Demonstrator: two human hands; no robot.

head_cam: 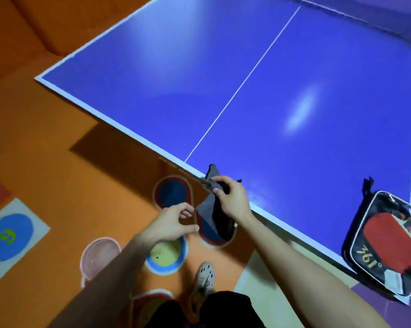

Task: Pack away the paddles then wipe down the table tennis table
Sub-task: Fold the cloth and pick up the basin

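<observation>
the table (294, 79) fills the frame from 11 round to 4 o'clock. it is blue with white edging, and a white centre line (247, 76) runs from the near edge toward 1 o'clock. at 4 o'clock the case (365, 256) lies on the table's near right corner, its lower end hanging past the edge. a red paddle (384, 240) shows inside it through the clear front, and a black strap (368, 184) trails from its top onto the blue.

at 6 o'clock both hands meet at the near edge, just right of where the centre line ends. the right hand (232, 200) grips a dark cloth (219, 221), fingers curled round its upper part. the cloth's top end shows above the hand, over the table's edge, and the rest hangs below, in front of the floor (57, 162). the left hand (173, 223) sits at 8 o'clock from the right one, fingers curled, fingertips at the cloth's lower left corner. whether they pinch it i cannot tell.

the floor is orange with coloured markers. a tile (10, 237) with a green 6 lies at 8 o'clock, a pink tub (98, 252) at 7 beside the left forearm, and a pale shoe (205, 275) at 6.
</observation>
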